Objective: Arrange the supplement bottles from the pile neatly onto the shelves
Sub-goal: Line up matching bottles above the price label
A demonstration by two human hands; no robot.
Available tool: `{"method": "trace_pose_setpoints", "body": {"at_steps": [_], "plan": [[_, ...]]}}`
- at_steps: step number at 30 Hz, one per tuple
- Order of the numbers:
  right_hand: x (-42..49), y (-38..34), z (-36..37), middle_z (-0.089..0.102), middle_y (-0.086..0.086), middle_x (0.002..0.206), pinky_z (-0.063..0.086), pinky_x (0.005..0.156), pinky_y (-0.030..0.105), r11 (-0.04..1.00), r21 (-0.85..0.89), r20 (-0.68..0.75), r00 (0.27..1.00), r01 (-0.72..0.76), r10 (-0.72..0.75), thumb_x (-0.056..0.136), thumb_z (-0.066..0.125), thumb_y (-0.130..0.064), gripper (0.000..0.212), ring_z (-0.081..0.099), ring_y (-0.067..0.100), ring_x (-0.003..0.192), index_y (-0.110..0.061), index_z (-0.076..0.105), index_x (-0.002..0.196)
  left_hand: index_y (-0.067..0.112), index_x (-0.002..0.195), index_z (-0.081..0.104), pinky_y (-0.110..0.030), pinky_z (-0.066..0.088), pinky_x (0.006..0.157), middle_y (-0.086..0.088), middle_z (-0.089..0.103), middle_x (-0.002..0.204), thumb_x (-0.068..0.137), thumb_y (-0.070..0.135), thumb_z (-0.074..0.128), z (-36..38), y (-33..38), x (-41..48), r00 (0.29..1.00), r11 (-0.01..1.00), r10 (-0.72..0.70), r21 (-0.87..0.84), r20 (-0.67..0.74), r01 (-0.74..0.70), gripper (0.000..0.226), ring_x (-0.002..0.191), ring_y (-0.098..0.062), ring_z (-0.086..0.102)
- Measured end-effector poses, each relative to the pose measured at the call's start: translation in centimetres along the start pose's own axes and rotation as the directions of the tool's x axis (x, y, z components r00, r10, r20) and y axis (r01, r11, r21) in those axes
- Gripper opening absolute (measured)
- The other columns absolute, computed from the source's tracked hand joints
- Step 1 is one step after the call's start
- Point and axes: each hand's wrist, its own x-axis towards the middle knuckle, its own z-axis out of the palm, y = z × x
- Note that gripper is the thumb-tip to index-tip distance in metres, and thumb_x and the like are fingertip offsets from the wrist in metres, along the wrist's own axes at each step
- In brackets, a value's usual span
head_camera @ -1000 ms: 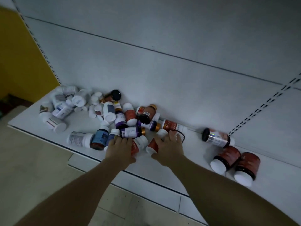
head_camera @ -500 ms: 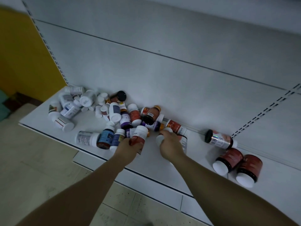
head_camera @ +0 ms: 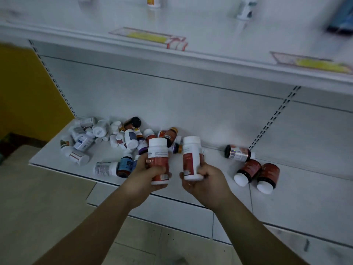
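Note:
My left hand (head_camera: 142,175) grips a white bottle with a red label (head_camera: 158,159), held upright above the lower shelf (head_camera: 191,159). My right hand (head_camera: 205,180) grips a second white, red-labelled bottle (head_camera: 192,157) beside it, also upright. Behind the hands, a pile of several mixed bottles (head_camera: 107,138) lies tumbled on the left part of the shelf. To the right lie two dark red bottles with white caps (head_camera: 256,174) and one black-capped bottle (head_camera: 237,153).
An upper shelf (head_camera: 191,60) runs across above, with yellow price tags on its edge and blurred items on it. A yellow wall (head_camera: 24,96) stands at the left. Tiled floor (head_camera: 47,207) lies below the lower shelf's front edge.
Both hands have lifted a bottle each out of the pile and turned them upright. The camera has tilted up, bringing the upper shelf into view.

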Motion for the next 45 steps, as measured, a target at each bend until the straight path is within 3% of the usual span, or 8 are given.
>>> {"method": "trace_pose_setpoints", "body": {"at_steps": [5,12,18,22,29,34,38,45], "plan": [[-6.7,0.6,3.1,0.058,0.012,0.083,0.05,0.052,0.027,0.983,-0.092,0.026,0.987,0.162,-0.16,0.07,0.061,-0.029,0.052,0.063,0.023,0.06,-0.01,0.052,0.117,0.022,0.116,0.055,-0.044,0.05,0.076,-0.011,0.069,0.092,0.097,0.024,0.035,1.6,3.7,-6.1,0.987,0.988,0.054,-0.151,0.152,-0.031,0.027,0.08,-0.027,0.067],[-15.8,0.6,2.8,0.068,0.012,0.077,0.041,0.07,0.037,0.937,-0.102,0.073,0.942,0.334,-0.328,0.077,0.05,-0.035,0.034,0.062,0.025,0.067,-0.008,0.063,0.095,0.014,0.127,0.052,-0.041,0.056,0.061,-0.017,0.069,0.102,0.079,0.032,0.044,4.3,6.1,-12.5,0.924,0.984,0.051,-0.178,0.378,0.018,0.052,0.085,-0.032,0.069],[-22.0,-1.3,0.2,0.067,0.013,0.091,0.052,0.067,0.036,0.825,-0.271,0.049,0.863,0.497,-0.503,0.076,0.052,-0.041,0.053,0.065,0.022,0.077,-0.012,0.054,0.121,0.006,0.109,0.061,-0.038,0.056,0.056,-0.019,0.068,0.092,0.076,0.039,0.045,10.2,5.8,-15.0,0.869,0.976,0.023,-0.2,0.494,0.088,0.05,0.07,-0.03,0.066],[-26.6,-3.8,-2.9,0.066,0.014,0.086,0.05,0.065,0.034,0.805,-0.198,-0.013,0.819,0.56,-0.573,0.076,0.05,-0.042,0.053,0.064,0.021,0.068,-0.005,0.058,0.113,0.007,0.094,0.07,-0.034,0.053,0.047,-0.015,0.067,0.081,0.073,0.041,0.049,16.1,4.6,-16.5,0.839,0.988,0.008,-0.131,0.545,0.075,0.045,0.063,-0.023,0.063],[-37.1,-9.5,-13.1,0.068,0.016,0.095,0.054,0.068,0.038,0.703,-0.125,-0.154,0.686,0.7,-0.711,0.086,0.048,-0.044,0.054,0.068,0.026,0.079,-0.009,0.053,0.127,0.006,0.109,0.066,-0.047,0.058,0.067,-0.018,0.068,0.092,0.073,0.048,0.05,31.3,0.1,-20.3,0.73,0.989,-0.079,-0.036,0.679,0.141,0.057,0.081,-0.028,0.067],[-45.1,-13.2,-21.0,0.067,0.016,0.09,0.052,0.064,0.036,0.628,-0.17,-0.233,0.589,0.759,-0.774,0.091,0.042,-0.05,0.056,0.065,0.024,0.071,-0.005,0.059,0.119,0.009,0.092,0.076,-0.037,0.056,0.059,-0.017,0.068,0.091,0.074,0.042,0.047,42.7,-3.7,-23.8,0.647,0.991,-0.093,0.009,0.757,0.132,0.047,0.07,-0.026,0.066],[-50.5,-15.6,-25.9,0.067,0.007,0.08,0.055,0.06,0.034,0.534,-0.285,-0.293,0.458,0.796,-0.839,0.073,0.06,-0.043,0.049,0.065,0.02,0.068,-0.015,0.056,0.113,0.006,0.124,0.057,-0.037,0.056,0.056,-0.02,0.066,0.094,0.078,0.029,0.045,50.2,-6.6,-25.9,0.555,0.983,-0.085,-0.023,0.827,0.185,0.053,0.071,-0.027,0.066],[-56.5,-20.6,-33.8,0.066,0.015,0.097,0.053,0.064,0.037,0.433,-0.353,-0.465,0.247,0.829,-0.85,0.077,0.057,-0.045,0.054,0.065,0.027,0.081,-0.013,0.055,0.12,0.011,0.129,0.054,-0.041,0.057,0.062,-0.02,0.066,0.102,0.079,0.036,0.05,61.7,-11.3,-26.1,0.468,0.963,-0.178,0.055,0.866,0.265,0.056,0.084,-0.028,0.066]]}}
